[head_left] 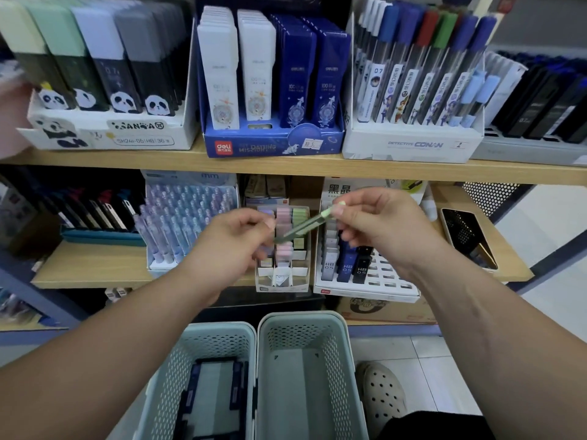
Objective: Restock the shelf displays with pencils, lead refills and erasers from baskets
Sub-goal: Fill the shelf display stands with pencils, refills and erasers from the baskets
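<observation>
Bright, even indoor light; wide-angle bending at the edges, left side and hands slightly blurred.

1. Both forearms are bare from wrist to frame edge, and the left hand and right hand are bare as well.
2. A cream perforated rubber clog covers one foot.
3. A black cloth garment covers the leg beside it.
</observation>
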Tool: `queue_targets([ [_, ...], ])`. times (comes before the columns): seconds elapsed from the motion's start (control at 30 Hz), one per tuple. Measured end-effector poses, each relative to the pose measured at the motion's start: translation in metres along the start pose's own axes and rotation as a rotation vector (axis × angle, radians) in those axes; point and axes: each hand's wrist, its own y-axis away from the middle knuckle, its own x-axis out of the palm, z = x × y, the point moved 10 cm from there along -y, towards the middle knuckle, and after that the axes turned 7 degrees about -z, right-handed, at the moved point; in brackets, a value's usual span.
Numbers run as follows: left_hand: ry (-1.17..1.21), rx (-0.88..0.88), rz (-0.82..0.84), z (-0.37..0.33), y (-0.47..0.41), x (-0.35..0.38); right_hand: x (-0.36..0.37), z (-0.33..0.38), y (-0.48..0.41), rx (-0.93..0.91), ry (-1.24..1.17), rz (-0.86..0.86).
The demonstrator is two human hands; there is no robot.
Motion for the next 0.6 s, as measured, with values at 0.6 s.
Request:
queue_targets([
  [0.6, -0.821, 0.583, -0.077, -0.022, -0.032, 0.033, 0.019, 0.007, -0.027, -0.39, 0.819, -0.111],
])
